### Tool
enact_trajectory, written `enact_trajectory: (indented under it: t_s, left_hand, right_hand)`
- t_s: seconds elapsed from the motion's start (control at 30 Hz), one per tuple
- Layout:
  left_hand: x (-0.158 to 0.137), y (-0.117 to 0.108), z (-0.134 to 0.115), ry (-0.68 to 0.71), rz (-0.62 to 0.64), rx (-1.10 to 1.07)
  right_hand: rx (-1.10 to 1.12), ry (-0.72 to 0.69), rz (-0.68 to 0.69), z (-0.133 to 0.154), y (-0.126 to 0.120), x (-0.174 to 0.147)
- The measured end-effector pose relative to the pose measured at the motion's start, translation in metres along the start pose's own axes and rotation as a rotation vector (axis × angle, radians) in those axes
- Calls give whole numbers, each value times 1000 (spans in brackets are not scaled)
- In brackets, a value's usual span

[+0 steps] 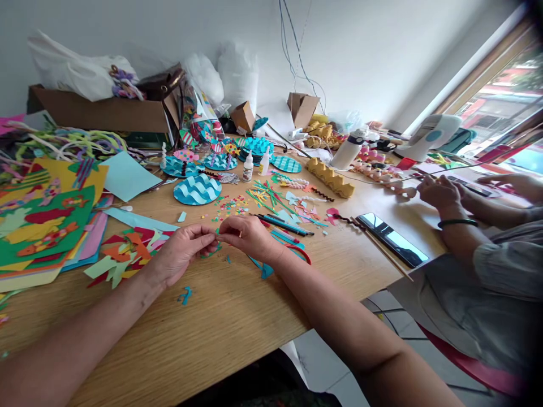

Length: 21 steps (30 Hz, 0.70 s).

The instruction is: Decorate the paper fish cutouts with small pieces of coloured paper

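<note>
Above the near part of the table, the fingertips of my left hand (pixel 184 249) and my right hand (pixel 250 234) meet in a pinch. Whatever sits between them is tiny; a speck of green shows there, but its kind is unclear. Under my right wrist lie scissors with a red handle (pixel 303 252), partly hidden, beside blue paper strips (pixel 266 270). Several dark pens (pixel 288 224) lie just beyond that hand. Left of my left hand is a heap of orange, red and pale green paper scraps (pixel 123 257). A curled blue paper scrap (pixel 185 295) lies nearer to me.
Beyond my hands are paper confetti (pixel 231 204), a wavy blue disc (pixel 197 189) and a glue bottle (pixel 248 168). Coloured paper sheets (pixel 46 226) fill the left. A phone (pixel 392 240) and thin stick (pixel 388 254) lie right, near another person's hands (pixel 441 195).
</note>
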<state>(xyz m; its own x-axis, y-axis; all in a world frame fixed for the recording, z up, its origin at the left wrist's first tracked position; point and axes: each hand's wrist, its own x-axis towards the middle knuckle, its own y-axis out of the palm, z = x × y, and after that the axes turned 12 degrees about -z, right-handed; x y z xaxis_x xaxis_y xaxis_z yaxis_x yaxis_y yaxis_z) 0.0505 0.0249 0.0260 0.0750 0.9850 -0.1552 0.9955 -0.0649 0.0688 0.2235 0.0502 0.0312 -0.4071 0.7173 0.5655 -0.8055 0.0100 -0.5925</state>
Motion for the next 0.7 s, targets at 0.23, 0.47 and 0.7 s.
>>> enact_trajectory:
  t_s: [0.23,0.47,0.7]
  left_hand:
    - [2,2,1,63,-101,13]
    - [4,4,4,217,-171,164]
    - [9,1,10,336,-186,346]
  right_hand:
    - [175,268,2,-4,2,1]
    - [232,353,57,1,7,1]
    - [208,352,30,8,5,2]
